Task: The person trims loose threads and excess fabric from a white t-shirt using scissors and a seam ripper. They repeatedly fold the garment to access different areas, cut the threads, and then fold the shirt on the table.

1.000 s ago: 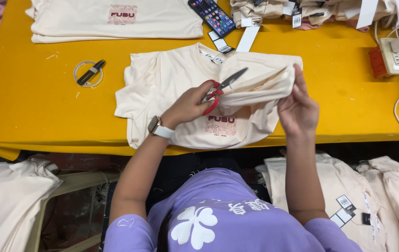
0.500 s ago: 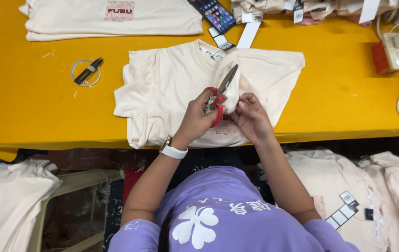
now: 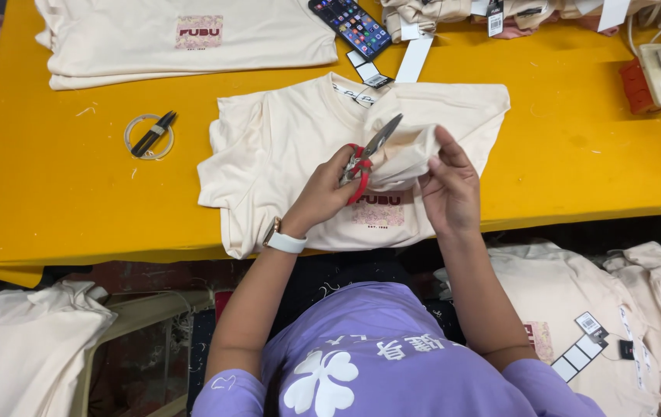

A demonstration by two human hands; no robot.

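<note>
Left hand (image 3: 329,193) is gripping red-handled thread snips (image 3: 367,154), blades now angled far-right. Right hand (image 3: 448,189) is pinching a raised fold of cream cotton T-shirt (image 3: 299,147) on the yellow counter (image 3: 75,201); fold lifted since earlier, probably exposing a loose thread.

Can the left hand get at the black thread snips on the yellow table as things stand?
Probably yes, but not freely: the left hand holds red-handled scissors. The black thread snips lie in the open on the yellow table, nothing between.
</note>
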